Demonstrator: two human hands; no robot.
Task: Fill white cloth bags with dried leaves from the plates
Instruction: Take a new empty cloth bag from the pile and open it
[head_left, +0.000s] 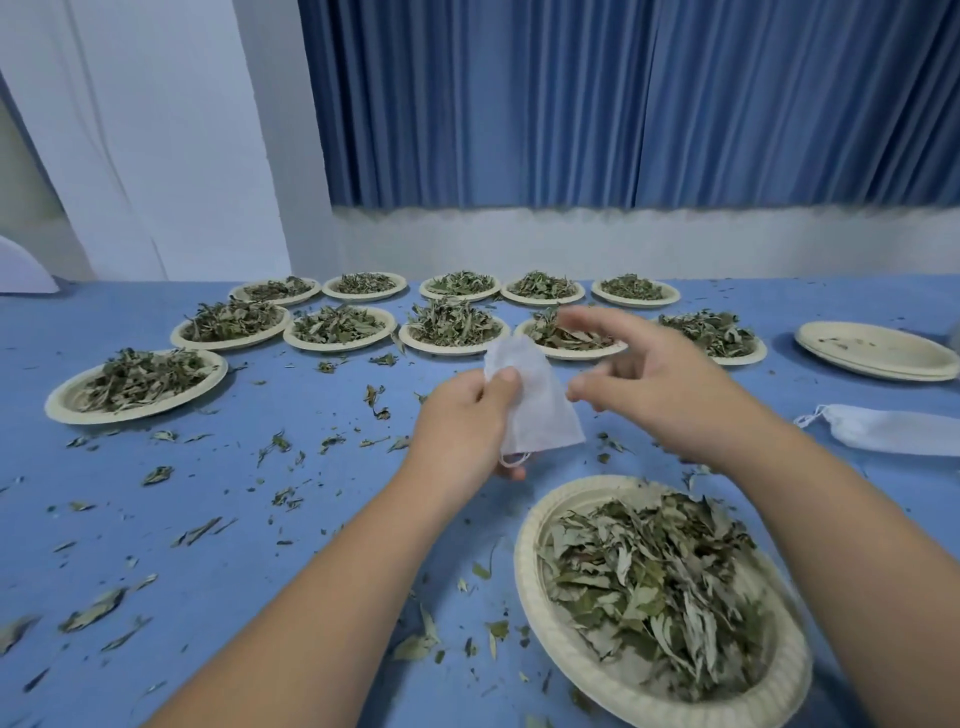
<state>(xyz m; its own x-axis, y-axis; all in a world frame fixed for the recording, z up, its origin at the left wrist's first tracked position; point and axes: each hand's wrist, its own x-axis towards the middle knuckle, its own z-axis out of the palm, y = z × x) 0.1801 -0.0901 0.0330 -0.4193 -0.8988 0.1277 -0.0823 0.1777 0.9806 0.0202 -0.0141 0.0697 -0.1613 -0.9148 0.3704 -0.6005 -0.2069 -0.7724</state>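
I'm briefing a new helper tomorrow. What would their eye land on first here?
The left hand grips a small white cloth bag at centre, with the right hand open beside it. Nearest the camera sits a plate heaped with dried leaves, and rows of filled plates line the far side of the blue table, strewn with leaf scraps.

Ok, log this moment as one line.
left hand grips white cloth bag | right hand open beside bag | near plate full of dried leaves | bag looks flat
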